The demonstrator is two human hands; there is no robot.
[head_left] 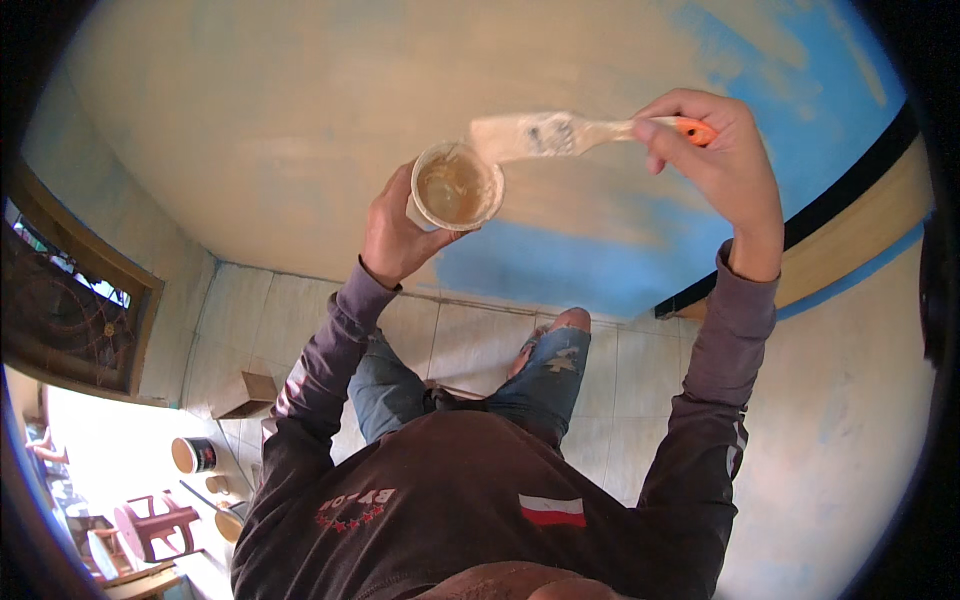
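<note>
My left hand (393,228) is wrapped round a paint cup (425,213), whose inside is coated with beige paint. The cup's mouth faces up toward me. In my right hand (715,150) is a wide paintbrush (560,135), pinched by its handle near the orange end. The brush lies level, its paint-covered bristles pointing left, right by the cup's rim; whether they touch it I cannot tell. Behind both hands stands a wall (330,130) coated in beige, with blue areas (560,265) showing low in the middle and at the upper right.
A black strip (840,200) edges the wall at the right. On the tiled floor (460,340) at the left are a cardboard box (245,394), a paint bucket (194,455) and a reddish plastic chair (158,525). A wooden-framed window (75,290) is at far left.
</note>
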